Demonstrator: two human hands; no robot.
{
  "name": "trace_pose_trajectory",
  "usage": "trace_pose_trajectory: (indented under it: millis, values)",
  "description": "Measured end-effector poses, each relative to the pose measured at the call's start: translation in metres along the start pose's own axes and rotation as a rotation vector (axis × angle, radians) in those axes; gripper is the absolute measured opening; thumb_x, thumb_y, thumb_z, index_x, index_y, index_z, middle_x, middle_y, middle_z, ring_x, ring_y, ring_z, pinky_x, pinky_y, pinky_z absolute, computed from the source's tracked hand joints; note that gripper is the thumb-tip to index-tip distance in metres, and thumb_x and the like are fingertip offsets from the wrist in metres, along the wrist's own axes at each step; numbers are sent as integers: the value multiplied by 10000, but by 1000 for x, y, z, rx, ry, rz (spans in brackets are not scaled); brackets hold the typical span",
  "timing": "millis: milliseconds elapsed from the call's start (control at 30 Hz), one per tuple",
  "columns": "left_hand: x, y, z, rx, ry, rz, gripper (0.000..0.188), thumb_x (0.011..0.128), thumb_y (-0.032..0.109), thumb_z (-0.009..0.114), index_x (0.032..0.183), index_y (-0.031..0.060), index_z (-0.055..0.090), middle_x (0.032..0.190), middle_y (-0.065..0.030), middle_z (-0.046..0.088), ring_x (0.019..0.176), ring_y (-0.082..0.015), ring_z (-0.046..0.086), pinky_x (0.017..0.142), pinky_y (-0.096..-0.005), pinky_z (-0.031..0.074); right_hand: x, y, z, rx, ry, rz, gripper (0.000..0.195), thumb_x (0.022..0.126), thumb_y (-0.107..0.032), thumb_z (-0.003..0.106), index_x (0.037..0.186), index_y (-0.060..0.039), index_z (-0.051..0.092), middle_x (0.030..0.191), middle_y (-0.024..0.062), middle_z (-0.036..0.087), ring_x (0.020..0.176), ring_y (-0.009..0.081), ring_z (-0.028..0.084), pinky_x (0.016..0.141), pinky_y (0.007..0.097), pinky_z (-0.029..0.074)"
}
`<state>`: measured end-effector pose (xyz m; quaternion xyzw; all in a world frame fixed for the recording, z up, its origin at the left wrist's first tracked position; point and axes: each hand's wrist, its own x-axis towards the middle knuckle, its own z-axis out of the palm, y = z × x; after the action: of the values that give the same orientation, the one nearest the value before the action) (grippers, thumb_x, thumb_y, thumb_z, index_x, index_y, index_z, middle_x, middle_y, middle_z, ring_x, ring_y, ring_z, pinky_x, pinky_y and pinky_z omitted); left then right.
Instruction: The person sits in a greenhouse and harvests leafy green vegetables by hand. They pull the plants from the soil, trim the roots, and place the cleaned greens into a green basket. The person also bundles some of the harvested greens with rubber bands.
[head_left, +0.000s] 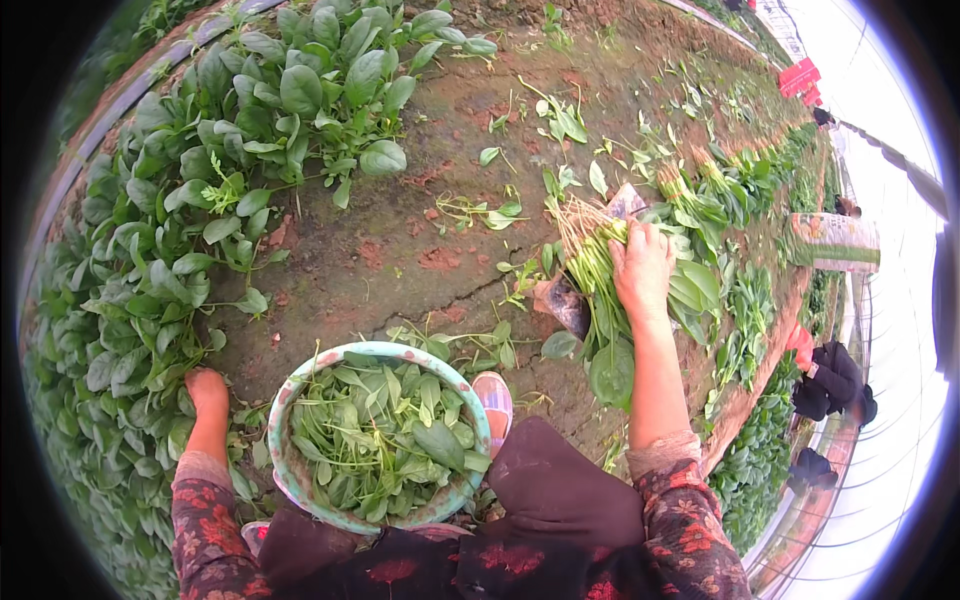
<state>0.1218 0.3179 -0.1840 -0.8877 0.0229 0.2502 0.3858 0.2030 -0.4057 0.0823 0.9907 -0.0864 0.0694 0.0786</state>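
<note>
My left hand reaches down to the base of the standing spinach plants on the left. Leaves hide its fingertips, so its grip is not visible. At the right, my right hand closes over the stems of a bunch of pulled spinach. The bunch's pale roots point to the upper left, and its leaves spread beneath my wrist and to the right. Partly under the bunch lies a dark, dirt-stained sheet. Between my legs stands a light-green round basin holding loose leaves and stems.
Tied spinach bunches lie in a row at the upper right. Loose leaves are scattered over bare soil. A printed sack stands farther right. A person in dark clothing crouches beyond another planted strip.
</note>
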Motion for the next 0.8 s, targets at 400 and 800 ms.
trace_pose_trajectory:
  millis: [400,800]
  values:
    - [5,-9,-33,-541,-237,-235,259,918,154,489,958,54,724,997,-125,715,958,-284,696,791,-407,551,-20,-8,19,96,-195,166,816,883,-551,566,1431,11,344,1462,236,375,1361,385,347,1122,566,221]
    - [-19,-9,-79,-549,-364,-197,250,914,146,525,1031,60,728,1141,-151,680,1056,-308,666,833,-415,556,-18,-19,-18,34,-215,205,817,874,-521,598,1434,23,358,1534,188,284,1428,360,240,1156,548,165]
